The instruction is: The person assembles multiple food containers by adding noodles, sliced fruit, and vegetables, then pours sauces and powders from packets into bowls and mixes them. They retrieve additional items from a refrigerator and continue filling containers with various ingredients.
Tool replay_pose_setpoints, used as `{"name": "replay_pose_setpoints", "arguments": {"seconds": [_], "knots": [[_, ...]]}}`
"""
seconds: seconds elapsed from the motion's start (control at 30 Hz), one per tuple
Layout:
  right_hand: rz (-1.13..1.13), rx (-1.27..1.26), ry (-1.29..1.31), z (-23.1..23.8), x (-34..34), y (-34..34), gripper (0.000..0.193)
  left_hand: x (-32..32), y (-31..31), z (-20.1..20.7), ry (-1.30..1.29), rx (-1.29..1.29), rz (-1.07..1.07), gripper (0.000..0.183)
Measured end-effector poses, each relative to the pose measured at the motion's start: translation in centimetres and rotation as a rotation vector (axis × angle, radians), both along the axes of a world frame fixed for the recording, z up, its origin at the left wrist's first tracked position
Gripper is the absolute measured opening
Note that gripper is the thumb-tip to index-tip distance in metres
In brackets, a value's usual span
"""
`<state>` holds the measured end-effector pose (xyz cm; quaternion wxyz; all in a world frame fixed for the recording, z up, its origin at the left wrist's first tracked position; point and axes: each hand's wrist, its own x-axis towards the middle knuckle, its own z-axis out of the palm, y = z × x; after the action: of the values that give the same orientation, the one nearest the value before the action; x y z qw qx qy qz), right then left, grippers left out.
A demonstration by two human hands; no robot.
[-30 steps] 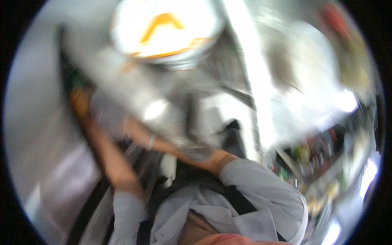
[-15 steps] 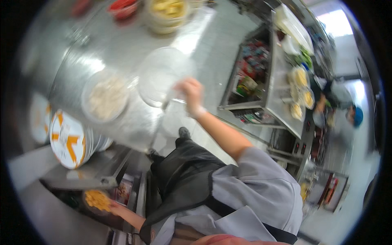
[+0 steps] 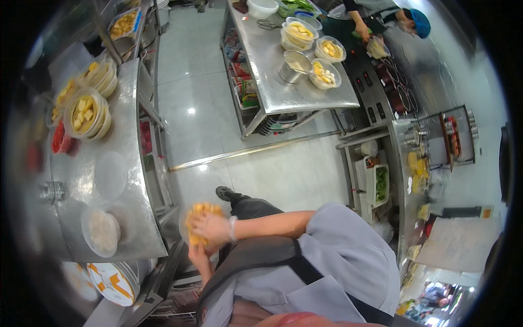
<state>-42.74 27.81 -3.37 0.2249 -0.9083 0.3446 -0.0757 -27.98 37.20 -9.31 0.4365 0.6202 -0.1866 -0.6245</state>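
Against my front, low in the middle, is a clear round tub [image 3: 183, 220] full of orange-yellow chunks [image 3: 205, 208]. Its near rim is gripped by my left hand [image 3: 200, 261], whose thumb side shows while the other fingers are hidden below. My right hand [image 3: 213, 228] lies flat across the top of the chunks, covering part of them; a pale band circles its wrist. On the steel table to the left stand a tub of whitish food [image 3: 102, 233] and a round translucent lid [image 3: 111, 174], both apart from my hands.
Further along that table [image 3: 128, 136] are tubs of yellow chunks [image 3: 84, 113] and a red container [image 3: 61, 139]. White-and-orange buckets [image 3: 111, 283] stand beside its near end. Ahead, another steel table [image 3: 272, 60] holds several tubs; a co-worker in a blue cap [image 3: 420, 23] works beyond it.
My left hand has brought the tub of orange-yellow chunks up out of the low compartment to my front. My right hand has come from beside the table onto the chunks. My view has turned right.
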Motion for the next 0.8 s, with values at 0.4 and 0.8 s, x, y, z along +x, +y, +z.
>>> {"name": "replay_pose_setpoints", "arguments": {"seconds": [0.4,0.8], "knots": [[-0.819,-0.299,-0.085,6.8,-26.6,-5.4,0.057,-28.2,-17.5,10.0,0.109,-0.255,-0.597,0.053],[-0.592,-0.257,-0.165,0.4,-46.8,-19.0,0.047,-48.3,-28.4,4.0,-0.015,-0.157,-0.324,0.034]]}}
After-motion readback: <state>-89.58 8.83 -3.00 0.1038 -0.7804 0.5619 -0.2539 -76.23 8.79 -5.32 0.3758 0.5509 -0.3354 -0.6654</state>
